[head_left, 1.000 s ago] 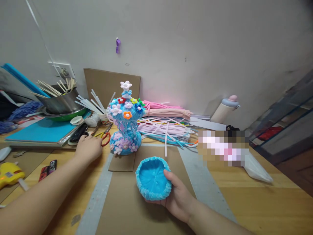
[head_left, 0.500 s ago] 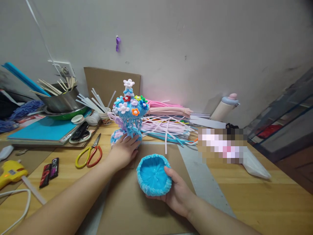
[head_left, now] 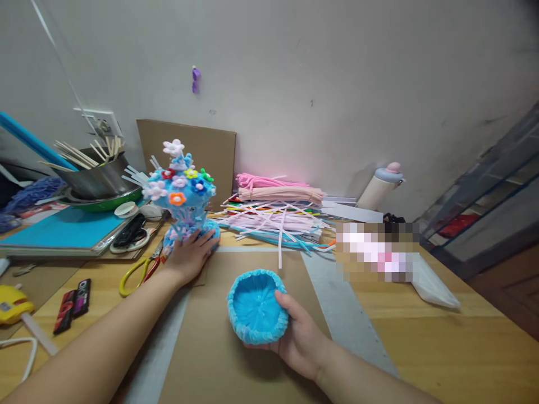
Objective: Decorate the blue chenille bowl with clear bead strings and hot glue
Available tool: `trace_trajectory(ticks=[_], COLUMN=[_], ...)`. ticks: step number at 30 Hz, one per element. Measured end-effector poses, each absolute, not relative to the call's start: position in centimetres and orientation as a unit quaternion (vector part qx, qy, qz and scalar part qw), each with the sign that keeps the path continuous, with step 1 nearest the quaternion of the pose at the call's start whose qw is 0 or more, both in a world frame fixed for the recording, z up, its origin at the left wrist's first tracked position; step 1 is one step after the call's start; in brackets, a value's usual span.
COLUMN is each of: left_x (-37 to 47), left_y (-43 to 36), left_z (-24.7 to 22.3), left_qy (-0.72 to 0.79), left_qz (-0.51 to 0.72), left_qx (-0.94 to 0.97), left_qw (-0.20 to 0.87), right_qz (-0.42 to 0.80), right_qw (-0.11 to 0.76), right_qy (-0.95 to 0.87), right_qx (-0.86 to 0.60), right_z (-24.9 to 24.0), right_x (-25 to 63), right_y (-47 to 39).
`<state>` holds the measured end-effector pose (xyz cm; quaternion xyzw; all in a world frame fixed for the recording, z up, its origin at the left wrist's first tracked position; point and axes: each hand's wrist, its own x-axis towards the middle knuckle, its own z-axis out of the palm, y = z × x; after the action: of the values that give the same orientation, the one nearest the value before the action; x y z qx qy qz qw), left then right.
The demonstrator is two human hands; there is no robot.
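Observation:
A round, hollow blue fuzzy piece [head_left: 257,306] with a thick rim is gripped in my right hand [head_left: 297,331], thumb over the rim and fingers beneath it, above the brown board [head_left: 206,348]. My left hand [head_left: 189,258] rests against the base of a blue flower-covered model [head_left: 181,191], its fingers somewhat apart. White, red, orange and yellow flowers cover the model's domed top, and its base is partly hidden by my left hand. Behind my left wrist lie scissors [head_left: 137,276] with yellow and red handles.
Bundles of pink and white fuzzy stems [head_left: 278,216] lie by the wall. A metal pot [head_left: 95,174] of sticks, a blue folder [head_left: 63,227] and a yellow glue gun [head_left: 14,304] are at the left. At the right stands a bottle [head_left: 379,185].
The flower-covered model has shifted left across the table with my left hand at its base and leans slightly. The view has turned a little; the blue piece stays in my right hand.

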<state>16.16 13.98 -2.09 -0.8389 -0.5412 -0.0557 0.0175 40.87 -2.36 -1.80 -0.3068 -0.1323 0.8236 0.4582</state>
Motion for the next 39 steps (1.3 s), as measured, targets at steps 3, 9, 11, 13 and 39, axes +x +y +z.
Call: trace_trajectory(ticks=[3,9,11,13,39], left_x=[15.8,16.0,16.1,16.2,24.2], left_y=[14.2,14.0,14.1,14.3,2.6], left_z=[-2.1,-2.5,-2.6,-2.7,-0.6], left_qy=[-0.541,-0.543,-0.545,-0.548,-0.539], left_qz=[-0.063,-0.076,-0.081,-0.088,-0.307], left_qx=[-0.838,-0.836,-0.834,-0.832,-0.689], left_qw=[0.02,0.017,0.01,0.002,-0.375], right_qz=[0.824,0.825,0.826,0.827,0.739], right_qw=[0.457,0.457,0.457,0.459,0.538], right_qy=[-0.136,-0.144,-0.143,-0.143,-0.308], right_qx=[-0.307,-0.299,-0.297,-0.292,-0.264], right_z=[-1.8,-2.0,-2.0,-2.0,-1.3], right_x=[40.8,40.8,40.8,40.8,40.7], right_y=[-2.4,-2.3,-2.3,-2.3,-3.2])
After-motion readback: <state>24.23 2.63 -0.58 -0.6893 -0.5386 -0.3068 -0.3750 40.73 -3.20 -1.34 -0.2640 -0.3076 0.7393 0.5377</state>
